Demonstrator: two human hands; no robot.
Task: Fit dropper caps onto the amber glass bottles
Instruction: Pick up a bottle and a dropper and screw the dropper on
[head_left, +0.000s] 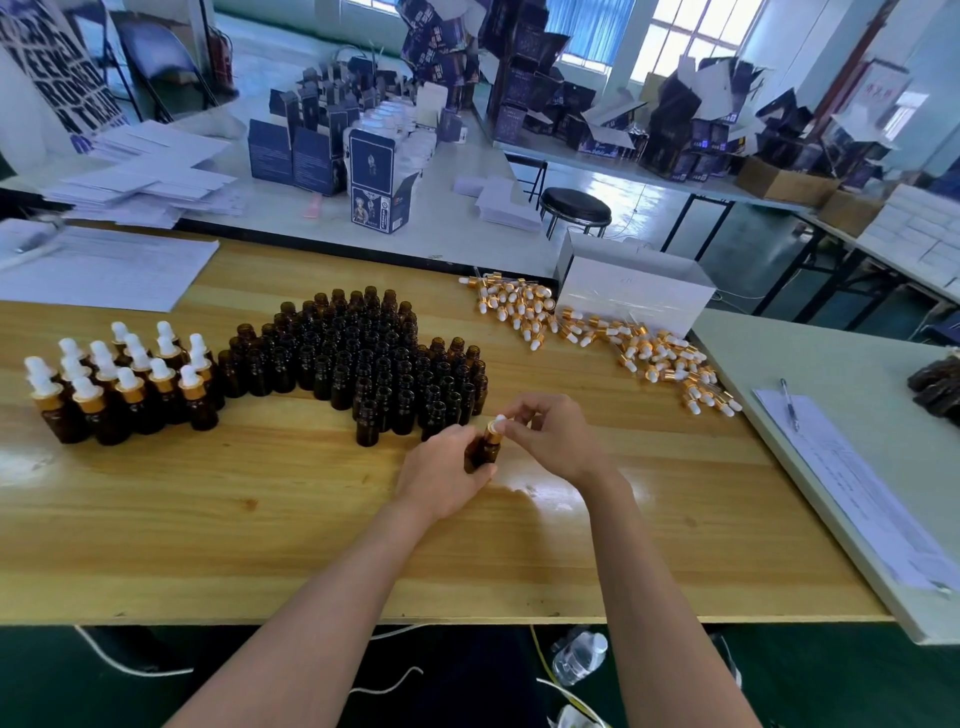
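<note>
Hands on amber bottle, white-bulbed cap

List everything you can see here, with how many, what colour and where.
wooden table: one, light brown, across the foreground
open bottles: dozens, amber, centre of the table
capped bottles: about twenty, amber with white-and-gold caps, table's left
loose caps: a pile, gold and white, table's right rear
white box: one, white, behind the loose caps
papers: a stack, white, left rear
stool: one, black, between far tables
cartons: many, dark blue, far tables
water bottle: one, clear, floor below the table
held bottle: one, amber, in the left hand
dropper cap: one, gold and white, on the held bottle
left hand: grips the held bottle
right hand: fingers pinch the dropper cap
</note>
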